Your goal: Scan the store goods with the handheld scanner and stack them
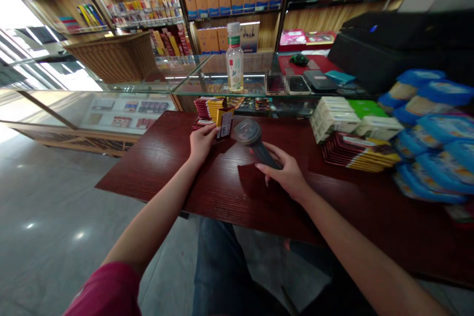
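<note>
My left hand (pixel 202 145) is closed on a small yellow and dark red packet (pixel 224 122), held upright with its printed back and barcode towards me. Right behind it, a stack of similar packets (pixel 209 107) rests at the far edge of the dark red wooden table (pixel 218 185). In my right hand (pixel 283 170) is a grey handheld barcode scanner (pixel 255 142), my fingers wrapped round its handle. The scanner's head is tilted up and left, close beside the packet and apart from it.
Right of the scanner lie more yellow and dark red packets (pixel 359 152), white-green packs (pixel 335 117) and blue-lidded tubs (pixel 440 148). A drink bottle (pixel 235 61) stands on the glass counter (pixel 213 71) behind, near several phones (pixel 297 85). A wicker basket (pixel 114 57) sits further left.
</note>
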A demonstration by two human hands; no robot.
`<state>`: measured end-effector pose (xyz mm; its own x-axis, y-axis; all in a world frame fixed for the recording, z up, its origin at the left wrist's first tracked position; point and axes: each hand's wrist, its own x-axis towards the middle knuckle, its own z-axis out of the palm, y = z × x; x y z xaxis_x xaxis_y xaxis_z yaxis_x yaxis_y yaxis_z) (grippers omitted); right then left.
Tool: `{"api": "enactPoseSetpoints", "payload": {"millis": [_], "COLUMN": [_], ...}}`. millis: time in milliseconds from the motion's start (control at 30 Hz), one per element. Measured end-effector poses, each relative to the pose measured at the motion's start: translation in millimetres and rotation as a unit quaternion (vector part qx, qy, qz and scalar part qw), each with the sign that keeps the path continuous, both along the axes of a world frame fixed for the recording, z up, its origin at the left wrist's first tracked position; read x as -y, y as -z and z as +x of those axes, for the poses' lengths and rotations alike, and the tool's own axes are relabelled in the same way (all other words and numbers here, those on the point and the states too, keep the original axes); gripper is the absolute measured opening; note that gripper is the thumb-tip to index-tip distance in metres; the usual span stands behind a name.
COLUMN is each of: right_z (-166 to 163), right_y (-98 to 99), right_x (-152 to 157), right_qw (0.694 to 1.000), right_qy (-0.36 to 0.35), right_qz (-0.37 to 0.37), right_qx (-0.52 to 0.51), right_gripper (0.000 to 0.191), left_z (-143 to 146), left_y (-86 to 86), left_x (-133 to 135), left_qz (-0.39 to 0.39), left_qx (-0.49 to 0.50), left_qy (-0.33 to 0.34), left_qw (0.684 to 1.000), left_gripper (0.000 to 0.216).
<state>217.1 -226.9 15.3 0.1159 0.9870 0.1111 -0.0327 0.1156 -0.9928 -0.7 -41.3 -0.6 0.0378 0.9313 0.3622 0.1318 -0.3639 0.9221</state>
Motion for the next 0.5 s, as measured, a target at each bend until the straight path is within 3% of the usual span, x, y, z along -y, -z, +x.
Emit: {"api": "enactPoseSetpoints", "payload": {"millis": [133,300,500], "right_z": [20.9,53.3,72.6], "right_y": [2.5,8.4,8.1], "right_x": [36.0,100.7,155.1], "right_qw": [0.996,0.972,0.908], "right_qy": [0.083,0.228,0.405], "right_qz": [0.016,0.056,0.11], "right_qx": [-0.039,-0.016,-0.018], "right_gripper": [0.068,0.063,0.059], "left_z": [19.7,87.0,189.4], "left_y": [-9.9,-30.1,-58.2], "left_x": [26.2,71.0,119.3], "left_qz": [0.08,0.203,0.379], "left_qx": [-0.059,-0.113,-0.273], "left_qy": [0.01,0.094,0.168], "left_qw": [0.995,0.968,0.868], "left_gripper": [0.025,0.023,0.032]}}
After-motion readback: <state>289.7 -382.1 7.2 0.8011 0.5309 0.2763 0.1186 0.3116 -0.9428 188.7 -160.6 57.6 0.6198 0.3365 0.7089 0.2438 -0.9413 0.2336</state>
